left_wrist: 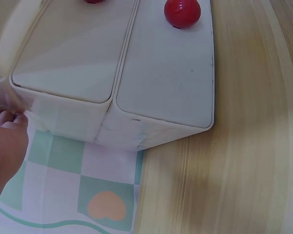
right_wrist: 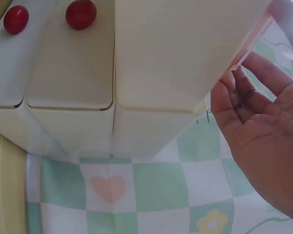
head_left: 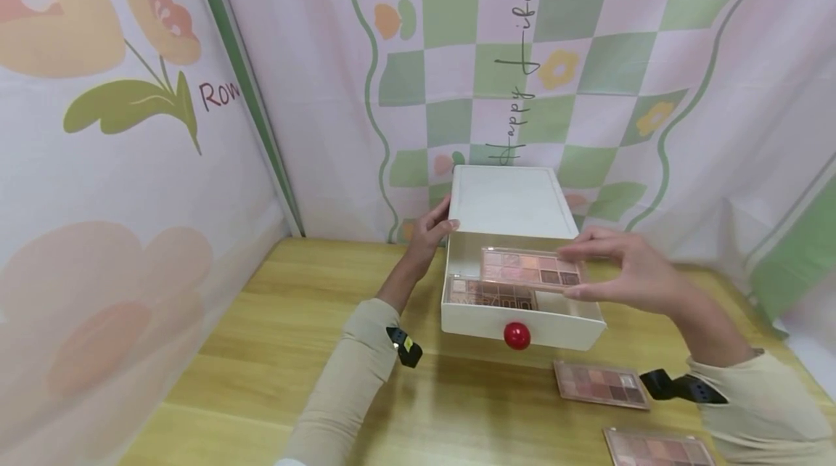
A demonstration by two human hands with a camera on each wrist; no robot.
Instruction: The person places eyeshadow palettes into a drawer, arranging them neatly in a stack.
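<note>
My right hand (head_left: 630, 274) pinches an eyeshadow palette (head_left: 532, 268) by its right end, thumb below and fingers above. The palette shows pink, peach and dark brown pans and is over the pulled-out top drawer (head_left: 562, 328) of a white drawer cabinet (head_left: 512, 197). Inside the drawer, at the left, lies another eyeshadow palette (head_left: 490, 295), partly hidden by the held one. A round red knob (head_left: 517, 335) is on the drawer's front. My left hand (head_left: 427, 237) grips the cabinet's left side near the front, thumb at the front edge; its fingertips meet the wall in the left wrist view.
Two more eyeshadow palettes lie on the wooden table (head_left: 294, 335): one (head_left: 601, 385) before the drawer, another (head_left: 660, 448) nearer me. Lower closed drawers (left_wrist: 171, 73) with red knobs show in the wrist views. A checked curtain (head_left: 451, 12) hangs right behind the cabinet.
</note>
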